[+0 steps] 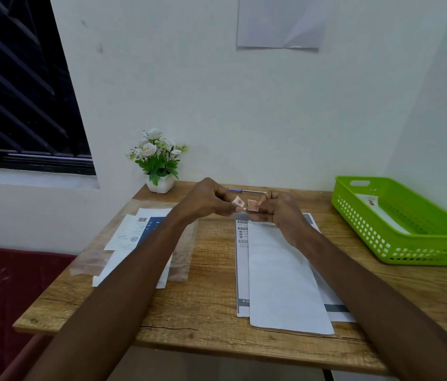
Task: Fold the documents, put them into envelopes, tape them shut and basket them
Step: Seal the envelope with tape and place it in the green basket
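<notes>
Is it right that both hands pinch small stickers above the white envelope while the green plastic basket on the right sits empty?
Not quite: the head view shows the green plastic basket already holds a white envelope. Both the left hand and right hand do pinch small stickers.

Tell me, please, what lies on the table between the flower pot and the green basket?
In the head view, a pen lies between the flower pot and the green basket, near the table's far edge. Both raised hands partly cover that stretch.
</notes>
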A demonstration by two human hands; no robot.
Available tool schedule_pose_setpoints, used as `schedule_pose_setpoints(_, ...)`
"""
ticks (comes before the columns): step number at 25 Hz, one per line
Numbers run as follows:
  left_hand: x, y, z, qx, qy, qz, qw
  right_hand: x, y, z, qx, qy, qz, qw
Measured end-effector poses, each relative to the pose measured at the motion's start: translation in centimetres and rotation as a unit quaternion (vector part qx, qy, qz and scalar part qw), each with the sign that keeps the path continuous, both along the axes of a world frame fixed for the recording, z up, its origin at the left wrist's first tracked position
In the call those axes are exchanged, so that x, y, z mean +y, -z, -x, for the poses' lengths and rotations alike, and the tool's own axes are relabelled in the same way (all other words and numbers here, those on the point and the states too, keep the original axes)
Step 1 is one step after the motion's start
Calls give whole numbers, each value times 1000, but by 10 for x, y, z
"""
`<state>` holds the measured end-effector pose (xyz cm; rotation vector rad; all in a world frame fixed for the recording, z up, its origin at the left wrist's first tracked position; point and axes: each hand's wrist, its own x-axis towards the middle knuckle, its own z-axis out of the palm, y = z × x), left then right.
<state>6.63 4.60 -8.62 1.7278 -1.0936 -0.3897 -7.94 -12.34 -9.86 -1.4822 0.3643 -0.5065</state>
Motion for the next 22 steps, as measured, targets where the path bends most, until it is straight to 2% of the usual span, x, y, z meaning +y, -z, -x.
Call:
schedule_pose_setpoints(2, -1, 4, -7, -67, -74, -25, 995, -2, 0, -1, 29, 71, 11, 997)
schedule_pose_setpoints(4, -3, 11, -16, -208, -168, -96, 959, -8, 1, -2, 43, 137, 14, 990)
schedule_pose_setpoints(6, -2, 17, -21, -276, -235, -133, 922, -15, -2, -3, 45, 175, 13, 983)
schedule_pose_setpoints(10, -7, 22, -31, -271, -284, -109, 914, -22, -3, 0, 41, 184, 2, 982)
schedule_pose_setpoints(17, -11, 35, -37, -233, -279, -101, 926, -19, 3, -4, 69, 165, 40, 983)
schedule_pose_setpoints(22, -11, 38, -33, -304, -323, -105, 890, -17, 6, -2, 67, 158, 49, 984)
